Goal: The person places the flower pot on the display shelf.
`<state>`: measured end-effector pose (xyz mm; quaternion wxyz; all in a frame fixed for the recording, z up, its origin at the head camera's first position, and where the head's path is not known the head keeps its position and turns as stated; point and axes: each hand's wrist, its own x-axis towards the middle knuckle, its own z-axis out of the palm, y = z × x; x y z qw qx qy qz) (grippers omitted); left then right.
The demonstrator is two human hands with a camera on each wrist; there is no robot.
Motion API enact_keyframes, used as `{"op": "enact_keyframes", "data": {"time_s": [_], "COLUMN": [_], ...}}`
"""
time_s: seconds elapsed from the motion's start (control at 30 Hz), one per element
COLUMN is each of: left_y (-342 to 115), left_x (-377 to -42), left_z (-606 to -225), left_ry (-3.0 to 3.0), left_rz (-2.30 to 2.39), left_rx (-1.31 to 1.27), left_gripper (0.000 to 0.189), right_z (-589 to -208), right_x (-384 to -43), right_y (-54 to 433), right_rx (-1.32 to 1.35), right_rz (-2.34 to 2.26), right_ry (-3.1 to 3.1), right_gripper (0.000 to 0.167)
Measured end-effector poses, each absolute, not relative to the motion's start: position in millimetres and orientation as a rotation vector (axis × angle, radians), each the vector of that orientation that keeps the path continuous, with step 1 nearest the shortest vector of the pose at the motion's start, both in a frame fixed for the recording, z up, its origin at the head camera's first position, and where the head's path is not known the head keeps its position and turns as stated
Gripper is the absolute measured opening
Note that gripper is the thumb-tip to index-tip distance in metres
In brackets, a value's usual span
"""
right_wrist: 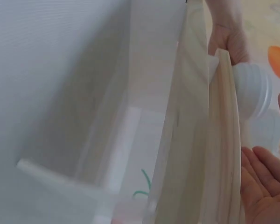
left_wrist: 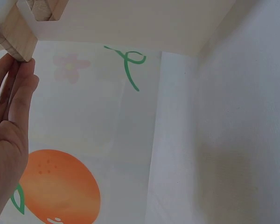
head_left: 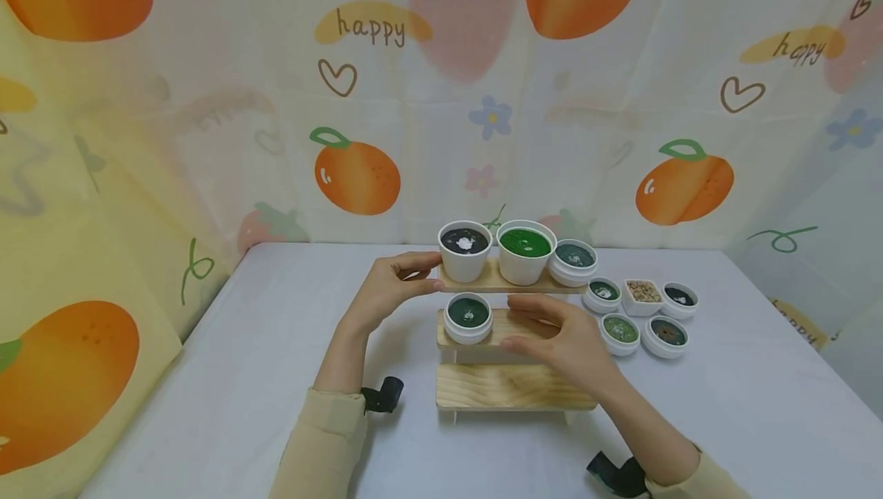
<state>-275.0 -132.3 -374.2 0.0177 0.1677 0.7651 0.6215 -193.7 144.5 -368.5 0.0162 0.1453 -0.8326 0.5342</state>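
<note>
A stepped wooden rack [head_left: 513, 388] stands on the white table. On its top board are a white cup of dark contents [head_left: 464, 241], a white cup of green contents [head_left: 526, 244] and a small white jar [head_left: 574, 262]. The middle board carries a small jar of dark green contents [head_left: 468, 318] at its left. My left hand [head_left: 388, 289] pinches the left end of the top board [left_wrist: 19, 32] between thumb and fingers. Over the middle board's right part, my right hand [head_left: 560, 336] is held with thumb and fingers apart, nothing between them.
To the right of the rack, several small white jars [head_left: 621, 333] are grouped around a square dish of pale grains [head_left: 643, 295]. A printed cloth [head_left: 428, 116] hangs behind the table. Black bands [head_left: 383, 395] sit on both wrists.
</note>
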Motion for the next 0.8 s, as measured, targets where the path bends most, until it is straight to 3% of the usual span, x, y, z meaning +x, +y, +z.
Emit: {"op": "enact_keyframes", "data": {"time_s": [0.8], "left_y": [-132], "left_x": [-276], "left_z": [-375], "left_ry": [2.368], "left_rz": [1.953], "left_rx": [0.521], "left_gripper": [0.046], "right_z": [-367], "right_x": [-174], "right_y": [214], "right_rx": [0.268], "right_rz": [1.402], "right_ry": [-2.574], "right_gripper": [0.046]}}
